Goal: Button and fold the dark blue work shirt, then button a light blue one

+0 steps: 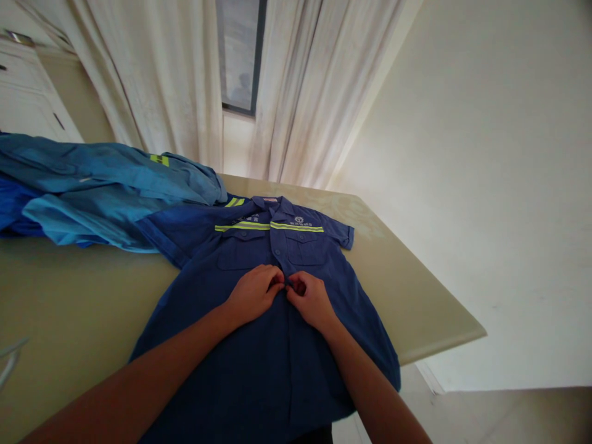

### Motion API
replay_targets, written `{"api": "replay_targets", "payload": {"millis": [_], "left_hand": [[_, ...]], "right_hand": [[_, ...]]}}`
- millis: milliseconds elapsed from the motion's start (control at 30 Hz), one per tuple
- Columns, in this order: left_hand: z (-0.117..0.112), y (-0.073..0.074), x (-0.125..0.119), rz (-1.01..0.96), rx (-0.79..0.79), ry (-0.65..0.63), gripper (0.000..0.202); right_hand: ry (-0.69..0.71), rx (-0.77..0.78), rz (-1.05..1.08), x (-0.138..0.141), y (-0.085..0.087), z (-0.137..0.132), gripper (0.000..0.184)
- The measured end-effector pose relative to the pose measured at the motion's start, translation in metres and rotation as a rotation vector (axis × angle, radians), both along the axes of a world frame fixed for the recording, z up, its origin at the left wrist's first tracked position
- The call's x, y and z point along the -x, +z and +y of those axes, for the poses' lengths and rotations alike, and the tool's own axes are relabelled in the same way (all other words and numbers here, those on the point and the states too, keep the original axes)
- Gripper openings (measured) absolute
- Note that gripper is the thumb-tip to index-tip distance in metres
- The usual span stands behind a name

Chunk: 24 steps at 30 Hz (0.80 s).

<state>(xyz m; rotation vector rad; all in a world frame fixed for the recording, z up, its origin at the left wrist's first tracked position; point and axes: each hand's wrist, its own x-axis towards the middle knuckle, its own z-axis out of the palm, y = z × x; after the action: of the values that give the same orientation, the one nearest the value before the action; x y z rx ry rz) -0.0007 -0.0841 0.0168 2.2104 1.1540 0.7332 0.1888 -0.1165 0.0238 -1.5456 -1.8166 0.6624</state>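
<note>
A navy short-sleeved work shirt (240,357) lies front up on the table, its collar pointing away from me. Yellow reflective strips cross its chest above two buttoned pockets. At the middle of the front opening, my left hand (257,291) pinches the placket edge between thumb and fingers. Just to its right, my right hand (311,298) pinches the other side of the same spot. The fingertips nearly meet, and they hide whatever button is there. One button (277,252) shows on the placket above my hands.
Lighter blue garments (115,185) are heaped at the left, touching the shirt's sleeve. The table (416,308) ends in a corner at the right, near a white wall (509,185). Curtains (161,74) hang behind. A white curved object (10,364) shows at the left edge.
</note>
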Motion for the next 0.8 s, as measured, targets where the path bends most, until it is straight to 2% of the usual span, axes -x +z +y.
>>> {"api": "replay_targets", "payload": {"millis": [133, 300, 433, 500, 567, 633, 700, 800], "left_hand": [[0.000, 0.002, -0.001, -0.004, 0.013, 0.024, 0.005], [0.000, 0.002, -0.002, -0.006, 0.041, 0.038, 0.005], [-0.003, 0.001, -0.003, 0.006, -0.026, 0.051, 0.005], [-0.005, 0.000, -0.003, 0.023, -0.087, 0.039, 0.006], [-0.006, -0.002, -0.004, 0.036, -0.122, 0.030, 0.007], [-0.005, -0.003, -0.003, 0.031, -0.119, 0.034, 0.008], [-0.002, -0.004, -0.002, 0.013, -0.079, 0.035, 0.008], [0.005, -0.004, 0.000, -0.042, 0.023, 0.015, 0.008]], "right_hand": [[0.026, 0.001, 0.074, -0.003, -0.002, 0.002, 0.009], [-0.006, -0.051, 0.116, -0.002, -0.007, 0.003, 0.007], [-0.043, -0.058, 0.139, 0.000, -0.005, 0.002, 0.011], [-0.033, -0.011, 0.189, 0.000, -0.002, 0.001, 0.017], [-0.001, 0.099, 0.286, -0.001, 0.000, 0.001, 0.027], [0.025, 0.232, 0.385, -0.001, 0.001, 0.002, 0.032], [0.027, 0.282, 0.407, -0.001, -0.001, 0.003, 0.029], [0.007, 0.143, 0.274, 0.001, -0.004, 0.005, 0.019]]}}
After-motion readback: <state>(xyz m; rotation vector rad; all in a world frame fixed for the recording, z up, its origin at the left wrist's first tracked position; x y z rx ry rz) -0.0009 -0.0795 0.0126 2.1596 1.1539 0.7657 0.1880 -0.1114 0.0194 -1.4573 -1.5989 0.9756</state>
